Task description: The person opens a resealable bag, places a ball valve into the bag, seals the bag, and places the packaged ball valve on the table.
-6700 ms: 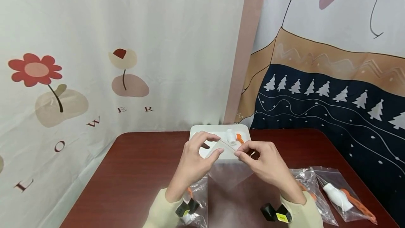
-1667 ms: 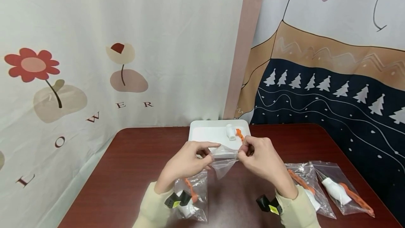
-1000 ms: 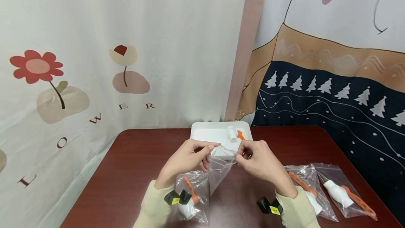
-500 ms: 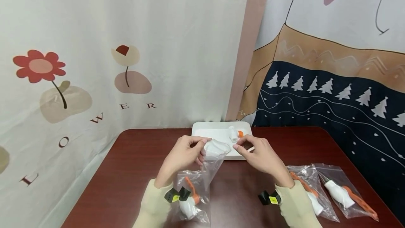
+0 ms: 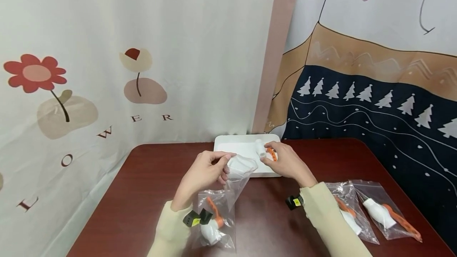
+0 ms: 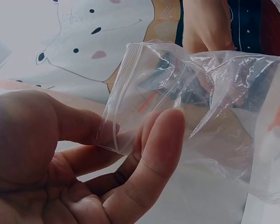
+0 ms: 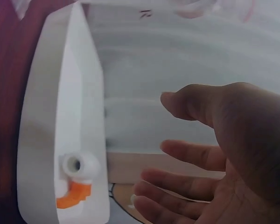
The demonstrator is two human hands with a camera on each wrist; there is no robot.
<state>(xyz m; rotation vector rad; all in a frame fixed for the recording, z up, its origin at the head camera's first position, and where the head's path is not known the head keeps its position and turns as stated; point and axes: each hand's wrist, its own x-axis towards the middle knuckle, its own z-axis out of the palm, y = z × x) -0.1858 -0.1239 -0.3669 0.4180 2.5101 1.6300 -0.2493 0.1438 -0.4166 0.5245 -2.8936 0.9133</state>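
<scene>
My left hand (image 5: 205,171) pinches the top edge of a clear zip bag (image 5: 238,181) between thumb and fingers; the bag's mouth gapes and its body hangs down. In the left wrist view the ridged zip strip (image 6: 126,88) runs beside the thumb. Over the right side of the white tray (image 5: 222,141) my right hand (image 5: 287,162) has its fingers spread. Nearest to it lie a white hollow tube-like piece (image 5: 260,149) and an orange strip with holes (image 5: 273,154). The right wrist view shows that hand (image 7: 205,163) holding nothing, apart from the white piece (image 7: 86,170).
A filled clear bag (image 5: 210,229) with a white and an orange piece lies by my left wrist. Two similar bags lie at the right, the outer one (image 5: 382,213) near the table's edge. A patterned curtain (image 5: 200,70) hangs behind the dark red table (image 5: 157,177).
Both hands drew the bag's mouth apart; then my right hand let go of the bag and moved forward over the tray. My left hand kept its hold on the bag.
</scene>
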